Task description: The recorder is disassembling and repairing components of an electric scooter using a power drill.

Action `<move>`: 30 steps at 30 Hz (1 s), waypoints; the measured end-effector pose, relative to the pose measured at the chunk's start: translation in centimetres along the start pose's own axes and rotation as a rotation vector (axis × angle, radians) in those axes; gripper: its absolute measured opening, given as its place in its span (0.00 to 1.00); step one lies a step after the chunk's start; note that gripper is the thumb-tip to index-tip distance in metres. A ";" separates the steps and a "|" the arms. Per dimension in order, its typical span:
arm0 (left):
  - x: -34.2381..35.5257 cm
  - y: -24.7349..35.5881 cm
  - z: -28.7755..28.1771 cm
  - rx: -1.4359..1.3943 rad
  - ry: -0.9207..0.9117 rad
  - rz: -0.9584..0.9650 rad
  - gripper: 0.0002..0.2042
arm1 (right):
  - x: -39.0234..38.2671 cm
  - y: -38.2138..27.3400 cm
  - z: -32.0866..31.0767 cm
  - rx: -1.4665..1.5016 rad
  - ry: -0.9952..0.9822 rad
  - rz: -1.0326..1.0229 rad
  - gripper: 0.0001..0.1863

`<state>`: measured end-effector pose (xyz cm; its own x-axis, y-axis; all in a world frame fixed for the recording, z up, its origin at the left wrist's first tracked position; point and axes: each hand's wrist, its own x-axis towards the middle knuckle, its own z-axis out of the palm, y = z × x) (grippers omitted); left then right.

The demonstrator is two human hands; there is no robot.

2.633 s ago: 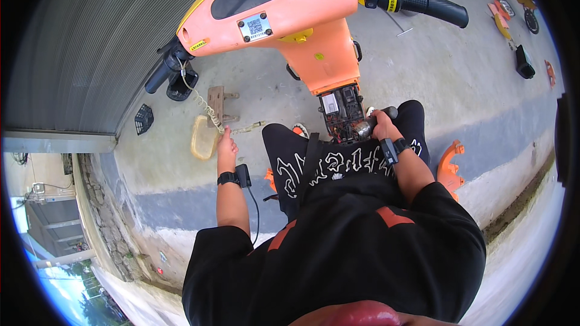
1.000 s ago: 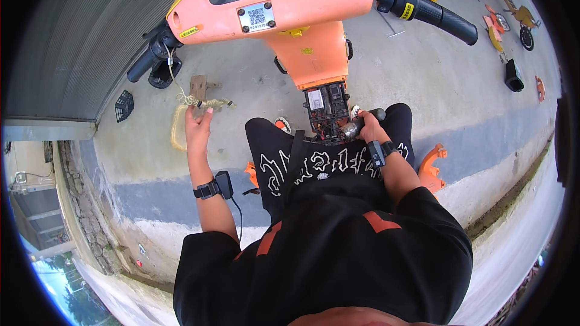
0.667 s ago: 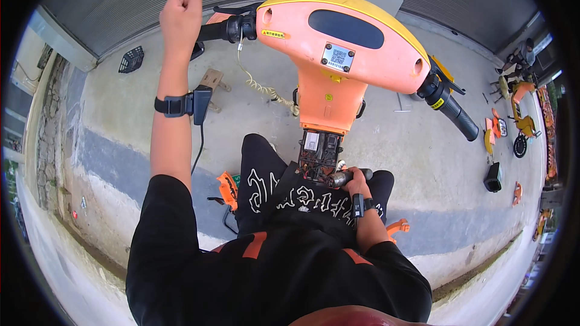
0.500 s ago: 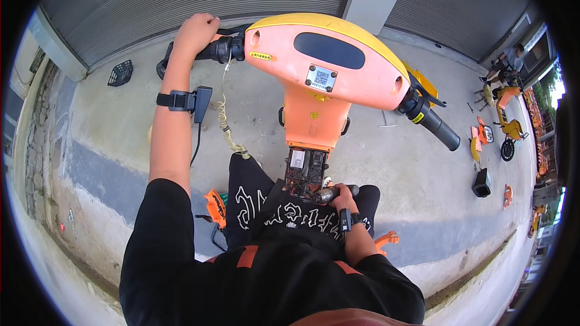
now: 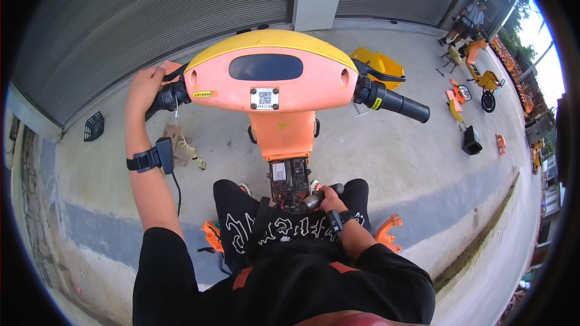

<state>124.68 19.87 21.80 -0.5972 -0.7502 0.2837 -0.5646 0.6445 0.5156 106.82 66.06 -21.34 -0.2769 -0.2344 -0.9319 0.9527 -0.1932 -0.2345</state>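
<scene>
In front of me stands a scooter with a pink and yellow handlebar cover [image 5: 208,90], a dark oval display at its middle. My left hand [image 5: 145,89] is closed around the left handlebar grip [image 5: 162,101], by the brake lever. Low between my knees, my right hand [image 5: 330,199] grips a grey and black cylindrical tool [image 5: 312,201]; its exact kind is hard to make out. The tool lies against the lower edge of the opened electronics bay [image 5: 290,181], where wires and modules show below the orange stem panel [image 5: 281,136]. The right handlebar grip [image 5: 405,108] is untouched.
A yellow bin [image 5: 379,65] is behind the right grip. Orange panels [image 5: 389,233] lie beside my legs. Rightward are a black box [image 5: 472,140], loose scooter parts [image 5: 457,102], another scooter [image 5: 483,72] and a person [image 5: 471,18]. A black basket [image 5: 93,127] stands left.
The handlebar has swung from slanting down to the right to nearly level, my left hand moving with it. The view has also shifted. My right hand keeps the tool at the bay.
</scene>
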 end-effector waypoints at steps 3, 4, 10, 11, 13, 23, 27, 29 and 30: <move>-0.3 0.2 0.0 -0.023 0.015 0.009 0.23 | 3.5 0.2 -1.4 0.029 0.028 -0.015 0.09; -0.1 0.6 0.3 -0.053 -0.003 -0.010 0.23 | 4.9 0.1 -2.4 0.004 0.033 -0.040 0.10; 0.0 -1.1 0.2 0.016 0.034 -0.018 0.23 | 4.6 0.7 -1.5 -0.033 0.032 0.005 0.12; 0.0 -1.2 0.3 0.019 0.030 -0.010 0.23 | 4.3 0.8 -1.5 -0.043 0.057 -0.001 0.12; -0.1 -1.2 0.2 0.030 0.025 0.003 0.22 | 4.1 0.6 -1.4 0.022 0.014 0.037 0.10; -1.3 -1.4 -0.1 -0.033 0.019 -0.073 0.20 | 0.3 0.2 0.1 0.024 0.005 0.013 0.10; -1.5 -0.3 -0.1 -0.050 0.047 -0.075 0.19 | 1.0 0.2 0.1 -0.028 0.042 -0.019 0.10; -1.5 -0.5 0.2 -0.091 0.128 -0.044 0.19 | 0.4 -0.1 0.0 -0.082 -0.015 0.021 0.10; -1.6 -0.5 0.1 -0.086 0.132 -0.051 0.19 | 0.0 -0.2 0.1 -0.090 -0.017 0.026 0.10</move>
<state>125.87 20.78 20.95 -0.4857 -0.7980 0.3567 -0.5377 0.5945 0.5978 106.58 65.95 -21.29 -0.2534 -0.2543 -0.9333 0.9667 -0.1007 -0.2351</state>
